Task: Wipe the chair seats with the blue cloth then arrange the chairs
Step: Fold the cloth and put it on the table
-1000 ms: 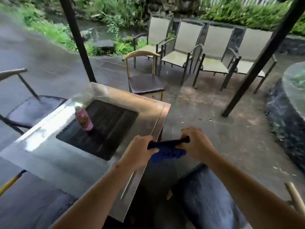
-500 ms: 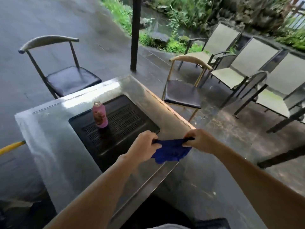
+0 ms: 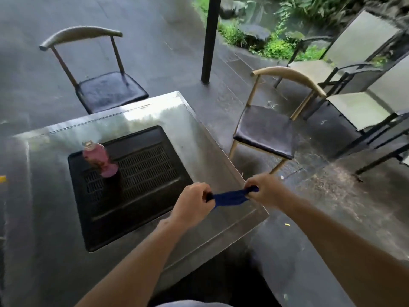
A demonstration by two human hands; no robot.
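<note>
We hold the blue cloth [image 3: 230, 197] stretched between both hands over the near right corner of the steel tabletop [image 3: 194, 120]: our left hand [image 3: 193, 206] is clenched around one end, and our right hand [image 3: 264, 190] pinches the other end, so the cloth hangs taut and bunched in the air, not touching the metal. A black grill grate [image 3: 141, 173] is set into the middle of the tabletop, and a pink bottle [image 3: 99, 159] stands upright on its left part. Beyond the far edge stands a dark-seated chair [image 3: 110, 90] with a curved backrest, its seat close against the tabletop. Off the right edge stands a second chair [image 3: 265, 129] with a tan frame and dark seat, just beside the tabletop. Farther right are beige sling armchairs [image 3: 358, 111], packed close together. A black post [image 3: 209, 36] rises from the wet floor behind the tabletop.
</note>
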